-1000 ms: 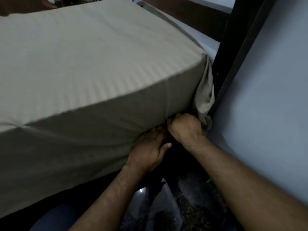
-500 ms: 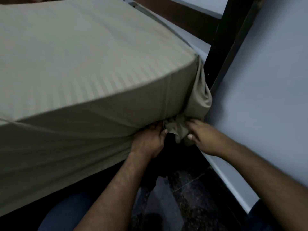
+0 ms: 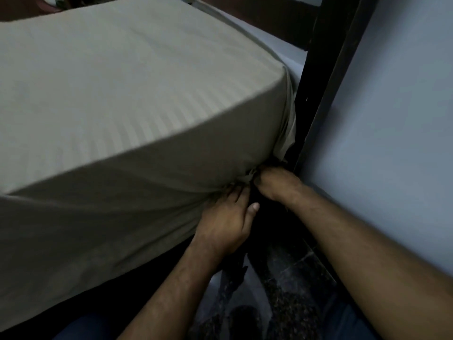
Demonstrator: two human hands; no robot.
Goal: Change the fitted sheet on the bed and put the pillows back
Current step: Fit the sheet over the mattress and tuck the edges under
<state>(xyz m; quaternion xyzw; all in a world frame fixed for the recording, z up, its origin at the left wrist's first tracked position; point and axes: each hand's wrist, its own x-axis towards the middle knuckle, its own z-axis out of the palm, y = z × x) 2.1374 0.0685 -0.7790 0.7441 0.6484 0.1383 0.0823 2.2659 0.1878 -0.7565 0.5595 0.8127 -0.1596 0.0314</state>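
Note:
A beige striped fitted sheet (image 3: 137,99) covers the mattress top and hangs down its near side. At the near right corner the sheet bunches into a small gathered fold (image 3: 248,176). My left hand (image 3: 226,222) lies against the sheet's lower side edge, fingers straight and pushed under the fabric, thumb out. My right hand (image 3: 274,182) has its fingers curled around the gathered fold at the corner, low by the dark frame. The fingertips of both hands are hidden by cloth. No pillow is in view.
A dark vertical post (image 3: 316,77) stands just right of the corner, with a pale wall (image 3: 392,119) beside it. The gap between bed and wall is narrow. Dark speckled floor (image 3: 289,295) lies below. My knee in blue cloth (image 3: 81,330) is at the bottom.
The loose flap hanging at the corner is now mostly pulled in under the mattress. My right hand moved in from the wall side back to the corner.

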